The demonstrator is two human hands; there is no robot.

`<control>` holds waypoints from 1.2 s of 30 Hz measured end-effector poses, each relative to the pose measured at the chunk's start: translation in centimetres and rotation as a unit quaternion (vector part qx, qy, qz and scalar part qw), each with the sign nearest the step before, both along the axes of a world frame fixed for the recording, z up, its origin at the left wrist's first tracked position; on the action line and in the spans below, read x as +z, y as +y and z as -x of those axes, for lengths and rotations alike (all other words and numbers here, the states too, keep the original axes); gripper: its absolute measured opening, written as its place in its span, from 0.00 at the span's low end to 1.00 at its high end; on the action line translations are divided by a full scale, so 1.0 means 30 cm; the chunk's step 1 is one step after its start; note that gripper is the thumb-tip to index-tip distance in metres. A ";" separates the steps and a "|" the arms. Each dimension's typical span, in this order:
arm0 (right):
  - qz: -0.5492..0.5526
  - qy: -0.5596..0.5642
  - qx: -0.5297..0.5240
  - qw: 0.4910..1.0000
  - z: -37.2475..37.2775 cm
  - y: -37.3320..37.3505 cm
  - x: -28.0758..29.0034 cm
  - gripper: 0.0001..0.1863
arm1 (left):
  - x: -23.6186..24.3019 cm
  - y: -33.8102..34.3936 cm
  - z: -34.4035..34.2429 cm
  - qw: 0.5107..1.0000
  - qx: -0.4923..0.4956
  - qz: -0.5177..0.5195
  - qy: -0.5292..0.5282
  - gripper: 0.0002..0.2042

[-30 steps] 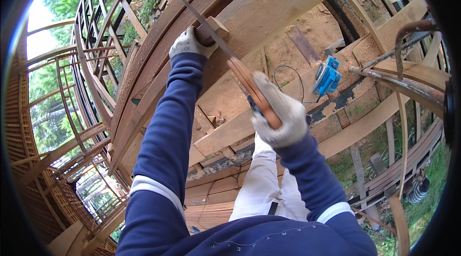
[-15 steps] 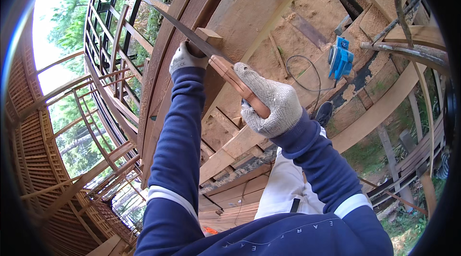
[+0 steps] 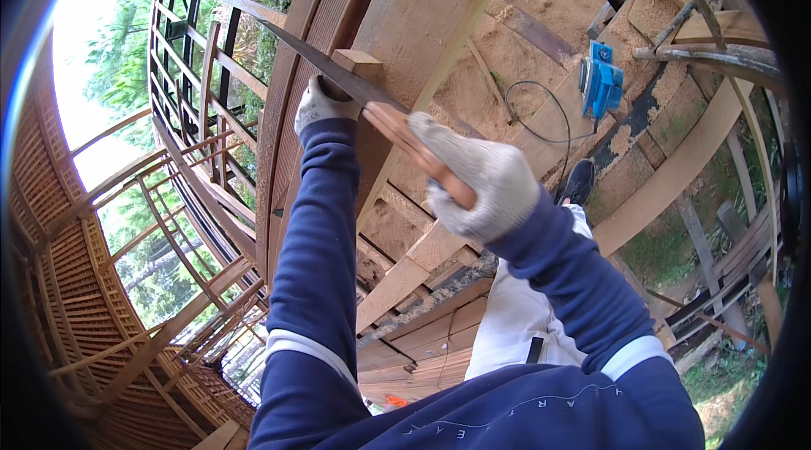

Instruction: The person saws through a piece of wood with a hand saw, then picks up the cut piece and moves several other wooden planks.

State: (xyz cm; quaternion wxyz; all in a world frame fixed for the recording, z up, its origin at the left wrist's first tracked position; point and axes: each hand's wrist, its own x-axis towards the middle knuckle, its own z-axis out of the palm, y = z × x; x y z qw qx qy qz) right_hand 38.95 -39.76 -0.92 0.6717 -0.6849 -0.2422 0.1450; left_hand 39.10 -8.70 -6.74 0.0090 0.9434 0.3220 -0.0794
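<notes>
1. Here, the person wears white work gloves and long blue sleeves.
2. The right hand (image 3: 483, 184) has its fingers wrapped tight around the brown wooden handle of a hand saw (image 3: 338, 78).
3. The saw's thin dark blade runs up and to the left from that hand, across a small wooden block (image 3: 358, 64).
4. The left hand (image 3: 321, 105) sits just under the block, beside the blade. Its fingers curl against the block and the beam there, but I cannot tell if they really grip it.
5. The block sits against a big pale wooden beam (image 3: 422, 19) that rises toward the top of the picture.
6. Next to the beam, on its left, are long dark curved planks (image 3: 291, 70).
7. To the right and lower down, a blue power sander (image 3: 601, 83) lies on wooden boards with sawdust on them. Its black cord (image 3: 528, 112) loops near it.
8. The person's black shoe (image 3: 579, 182) shows below the sander, near the white trousers.
9. On the left stands a curved wooden frame of thin slats (image 3: 127, 222), with green trees (image 3: 110, 45) behind it.
</notes>
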 end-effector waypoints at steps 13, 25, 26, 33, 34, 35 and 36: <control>-0.020 -0.060 -0.010 0.998 0.004 -0.004 -0.076 0.33 | 0.010 -0.036 -0.030 0.999 -0.007 -0.034 -0.021 0.37; 0.014 -0.032 0.025 0.999 -0.020 -0.035 -0.049 0.36 | -0.017 -0.028 -0.035 1.000 0.006 -0.019 -0.011 0.36; -0.003 -0.033 0.016 0.999 -0.023 -0.007 -0.047 0.35 | -0.026 -0.007 -0.025 1.000 0.002 -0.011 -0.020 0.35; 0.111 0.114 0.170 0.973 0.259 -0.524 -0.004 0.40 | 0.064 -0.036 -0.009 0.997 -0.010 -0.078 -0.015 0.37; 0.075 0.132 0.139 0.979 0.210 -0.447 0.021 0.39 | 0.052 -0.040 -0.008 0.997 -0.010 -0.077 -0.007 0.37; 0.036 0.147 0.112 0.982 0.155 -0.367 0.043 0.37 | 0.039 -0.033 -0.005 0.997 -0.006 -0.080 0.001 0.37; 0.041 -0.031 0.076 0.996 0.088 -0.250 0.000 0.35 | 0.019 -0.037 -0.028 0.997 -0.006 -0.077 -0.001 0.36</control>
